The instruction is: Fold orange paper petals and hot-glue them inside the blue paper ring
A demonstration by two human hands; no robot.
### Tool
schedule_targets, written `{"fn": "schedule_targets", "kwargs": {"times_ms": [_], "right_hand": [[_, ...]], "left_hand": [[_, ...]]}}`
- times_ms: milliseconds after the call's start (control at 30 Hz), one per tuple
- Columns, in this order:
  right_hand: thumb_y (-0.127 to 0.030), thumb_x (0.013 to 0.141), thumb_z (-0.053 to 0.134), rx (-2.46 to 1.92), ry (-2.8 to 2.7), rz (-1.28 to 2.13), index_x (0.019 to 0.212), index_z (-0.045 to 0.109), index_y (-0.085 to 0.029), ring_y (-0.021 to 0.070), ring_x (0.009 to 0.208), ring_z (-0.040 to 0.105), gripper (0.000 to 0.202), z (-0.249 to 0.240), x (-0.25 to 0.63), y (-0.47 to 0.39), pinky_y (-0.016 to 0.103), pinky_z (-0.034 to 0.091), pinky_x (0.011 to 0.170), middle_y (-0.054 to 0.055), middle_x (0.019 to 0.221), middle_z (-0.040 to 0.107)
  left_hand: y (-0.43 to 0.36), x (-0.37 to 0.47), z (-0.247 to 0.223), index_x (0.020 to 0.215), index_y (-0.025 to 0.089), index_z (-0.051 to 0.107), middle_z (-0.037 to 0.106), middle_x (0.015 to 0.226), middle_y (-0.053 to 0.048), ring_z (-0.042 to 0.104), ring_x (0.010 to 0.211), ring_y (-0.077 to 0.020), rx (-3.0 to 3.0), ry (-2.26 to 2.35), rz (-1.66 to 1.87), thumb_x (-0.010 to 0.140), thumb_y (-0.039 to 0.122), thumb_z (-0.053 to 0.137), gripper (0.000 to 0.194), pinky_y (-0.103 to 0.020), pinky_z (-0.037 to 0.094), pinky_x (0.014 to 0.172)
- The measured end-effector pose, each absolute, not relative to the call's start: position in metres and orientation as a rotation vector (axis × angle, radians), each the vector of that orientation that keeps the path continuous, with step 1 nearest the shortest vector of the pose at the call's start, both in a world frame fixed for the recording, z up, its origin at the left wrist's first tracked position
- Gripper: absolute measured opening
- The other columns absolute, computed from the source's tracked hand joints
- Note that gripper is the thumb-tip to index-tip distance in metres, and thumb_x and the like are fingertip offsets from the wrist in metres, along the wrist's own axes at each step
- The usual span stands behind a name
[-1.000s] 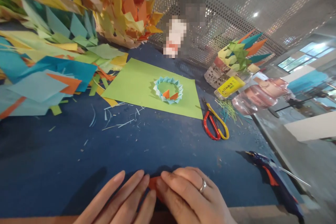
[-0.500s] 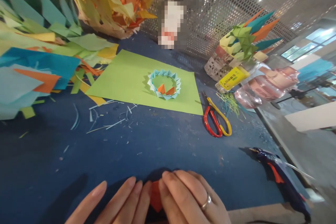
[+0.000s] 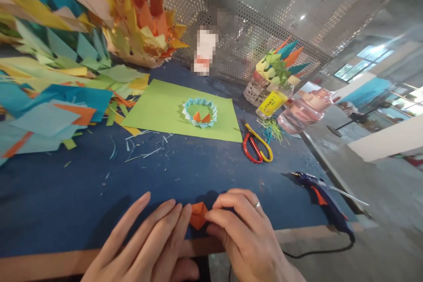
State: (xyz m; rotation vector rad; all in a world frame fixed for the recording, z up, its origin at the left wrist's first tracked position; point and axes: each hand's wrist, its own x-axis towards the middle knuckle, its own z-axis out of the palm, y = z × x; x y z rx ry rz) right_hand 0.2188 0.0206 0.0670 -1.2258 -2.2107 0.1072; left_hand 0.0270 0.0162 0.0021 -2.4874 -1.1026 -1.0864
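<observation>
A small folded orange paper (image 3: 198, 215) lies at the near edge of the blue table (image 3: 139, 176), between my two hands. My left hand (image 3: 148, 240) rests flat with its fingers stretched out, its fingertips touching the left side of the paper. The fingers of my right hand (image 3: 241, 224) are bent, thumb and index finger pinching the paper's right side. Farther back, a ring of light blue folded pieces (image 3: 214, 116) with two orange pieces (image 3: 201, 117) inside lies on a green sheet (image 3: 158, 108).
Scissors (image 3: 254, 147) with red and yellow handles lie right of the green sheet. A glue gun (image 3: 325, 202) is at the right edge. Coloured papers (image 3: 49, 119) pile up at left. A pink bottle (image 3: 307, 108) and a yellow-labelled container (image 3: 271, 103) stand at back right.
My right hand has drawn back from flat fingers to a bent pinch, uncovering more of the orange paper. The view has shifted, showing more of the table's near edge.
</observation>
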Motion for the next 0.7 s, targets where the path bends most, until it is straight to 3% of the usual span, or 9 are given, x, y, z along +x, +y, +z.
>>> {"fn": "schedule_targets", "kwargs": {"times_ms": [200,367,700], "right_hand": [[-0.014,0.092,0.046,-1.095,-2.425,-0.076,0.086,0.064,-0.014,0.0146,0.089,0.052,0.018,0.076,0.219,0.024,0.03,0.041,0.084,0.002,0.085,0.063],[-0.009,0.09,0.046,-0.874,-2.557,-0.46,0.093,0.064,-0.008,0.0175,0.095,0.053,0.019,0.074,0.222,0.023,0.035,0.038,0.089,0.005,0.093,0.065],[-0.014,0.091,0.046,-1.173,-2.382,0.088,0.083,0.06,-0.015,0.0146,0.09,0.05,0.017,0.069,0.219,0.022,0.029,0.042,0.084,0.003,0.088,0.061]], "left_hand": [[0.026,0.02,0.008,0.111,0.012,0.061,0.067,0.102,-0.007,0.062,0.096,-0.0207,-2.526,-0.937,-0.975,0.084,0.042,0.056,0.041,-0.045,0.022,0.112],[0.027,0.015,0.009,0.111,0.011,0.06,0.066,0.106,-0.007,0.061,0.099,-0.0206,-2.527,-0.941,-0.913,0.082,0.036,0.06,0.038,-0.044,0.023,0.112],[0.028,0.025,0.02,0.104,0.019,0.063,0.066,0.097,-0.003,0.06,0.096,-0.0182,-2.562,-1.061,-1.015,0.085,0.018,0.053,0.022,-0.046,0.03,0.106]]}}
